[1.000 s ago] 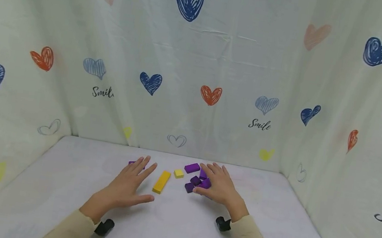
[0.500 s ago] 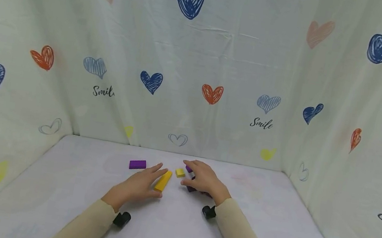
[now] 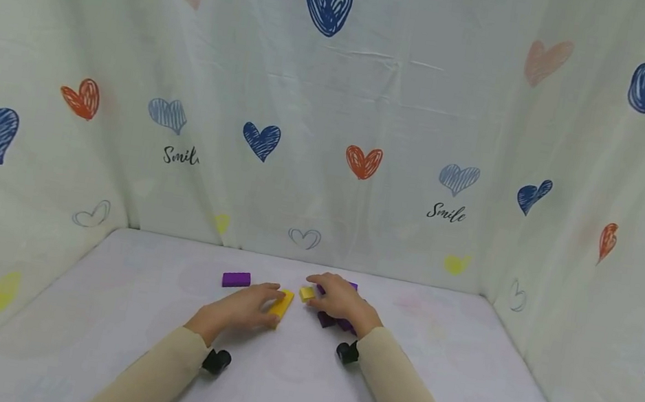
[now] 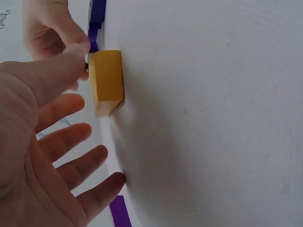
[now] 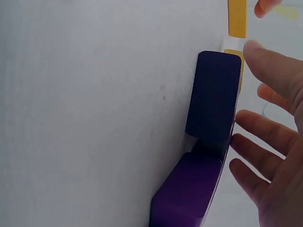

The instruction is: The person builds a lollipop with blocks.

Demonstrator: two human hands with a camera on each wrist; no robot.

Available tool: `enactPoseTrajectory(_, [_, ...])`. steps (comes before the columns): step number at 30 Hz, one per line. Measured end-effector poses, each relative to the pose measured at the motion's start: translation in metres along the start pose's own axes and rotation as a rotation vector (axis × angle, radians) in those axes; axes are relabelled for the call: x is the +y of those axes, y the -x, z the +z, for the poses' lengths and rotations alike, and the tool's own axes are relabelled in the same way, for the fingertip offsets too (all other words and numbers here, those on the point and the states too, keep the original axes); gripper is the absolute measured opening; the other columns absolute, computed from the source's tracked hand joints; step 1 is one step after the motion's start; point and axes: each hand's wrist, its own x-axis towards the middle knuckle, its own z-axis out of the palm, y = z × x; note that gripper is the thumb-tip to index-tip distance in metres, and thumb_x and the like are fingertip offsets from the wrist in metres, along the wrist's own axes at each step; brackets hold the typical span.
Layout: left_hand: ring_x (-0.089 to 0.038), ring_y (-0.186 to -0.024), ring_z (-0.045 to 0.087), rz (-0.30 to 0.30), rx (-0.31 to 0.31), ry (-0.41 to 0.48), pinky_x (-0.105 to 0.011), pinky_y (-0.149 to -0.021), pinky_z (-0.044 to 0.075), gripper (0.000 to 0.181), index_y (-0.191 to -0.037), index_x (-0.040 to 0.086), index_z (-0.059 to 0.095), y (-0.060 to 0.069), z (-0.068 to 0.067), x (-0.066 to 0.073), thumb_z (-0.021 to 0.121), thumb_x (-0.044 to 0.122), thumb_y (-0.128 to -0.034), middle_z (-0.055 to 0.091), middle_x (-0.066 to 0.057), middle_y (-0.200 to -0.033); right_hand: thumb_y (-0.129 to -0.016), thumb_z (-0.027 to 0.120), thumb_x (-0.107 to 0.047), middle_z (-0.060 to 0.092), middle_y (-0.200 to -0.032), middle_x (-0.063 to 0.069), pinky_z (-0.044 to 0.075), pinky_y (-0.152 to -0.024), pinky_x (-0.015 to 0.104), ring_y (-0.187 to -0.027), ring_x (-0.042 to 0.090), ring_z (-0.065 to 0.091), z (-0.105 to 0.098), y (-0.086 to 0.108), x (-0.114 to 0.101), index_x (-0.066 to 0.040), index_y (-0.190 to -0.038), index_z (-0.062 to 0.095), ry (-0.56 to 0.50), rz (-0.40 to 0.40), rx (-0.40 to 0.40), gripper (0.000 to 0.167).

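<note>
In the head view my left hand (image 3: pixel 244 307) is over the left side of a long yellow block (image 3: pixel 283 305) lying flat on the table. Its thumb and index finger are at the block; the left wrist view shows the other fingers spread and loosely bent, not wrapped round it. My right hand (image 3: pixel 339 299) hovers over several purple blocks (image 5: pixel 184 194), its thumb close to a small yellow block (image 3: pixel 306 294). A dark purple block (image 5: pixel 214 94) fills the middle of the right wrist view, below the right fingers. The right hand partly hides the purple blocks from the head camera.
A lone purple block (image 3: pixel 236 279) lies left of the long yellow one, beyond the left hand. The white table (image 3: pixel 282 389) ends at a hanging curtain (image 3: pixel 320 214) printed with hearts, which also runs down both sides.
My left hand has moved right and inward to the long yellow block, uncovering the lone purple block. The right hand has shifted left, towards the small yellow block. The blocks appear to stay put.
</note>
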Motion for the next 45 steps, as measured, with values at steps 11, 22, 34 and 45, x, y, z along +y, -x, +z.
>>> enactPoseTrajectory(11, [-0.028,-0.136,0.037,0.03,-0.025,-0.061,-0.046,-0.111,0.03,0.046,-0.133,0.011,0.057,-0.004,0.004,0.004,0.067,0.025,-0.0899,0.041,-0.005,-0.148,-0.091,0.065,-0.02,0.063,-0.123,0.001,0.04,-0.105,0.04,-0.12,0.022,0.052,0.002,-0.005,-0.002,-0.014,-0.123,0.065,0.03,-0.091,0.049,0.032])
enactPoseTrajectory(22, [-0.027,-0.134,0.04,0.008,-0.024,-0.062,-0.046,-0.11,0.032,0.049,-0.132,0.013,0.059,-0.006,0.006,0.004,0.071,0.027,-0.0868,0.044,-0.004,-0.146,-0.091,0.064,-0.02,0.065,-0.119,-0.002,0.04,-0.103,0.043,-0.117,0.023,0.054,0.005,-0.009,-0.002,-0.018,-0.119,0.068,0.078,-0.077,0.052,0.028])
enactPoseTrajectory(34, [-0.027,-0.131,0.043,-0.023,-0.077,-0.132,-0.045,-0.109,0.034,0.048,-0.131,0.013,0.06,0.005,0.002,0.015,0.072,0.027,-0.0857,0.047,-0.004,-0.144,-0.089,0.066,-0.023,0.068,-0.112,-0.006,0.041,-0.098,0.038,-0.107,0.019,0.054,0.006,-0.011,-0.012,-0.02,-0.115,0.071,0.138,-0.048,0.071,0.026])
enactPoseTrajectory(45, [-0.03,-0.121,0.052,0.027,-0.058,-0.223,-0.047,-0.101,0.043,0.049,-0.127,0.013,0.064,0.031,0.007,0.026,0.076,0.026,-0.0811,0.054,-0.007,-0.137,-0.088,0.068,-0.017,0.068,-0.105,-0.001,0.05,-0.091,0.036,-0.103,0.018,0.06,0.013,-0.02,-0.028,-0.015,-0.109,0.072,-0.161,0.055,0.025,0.022])
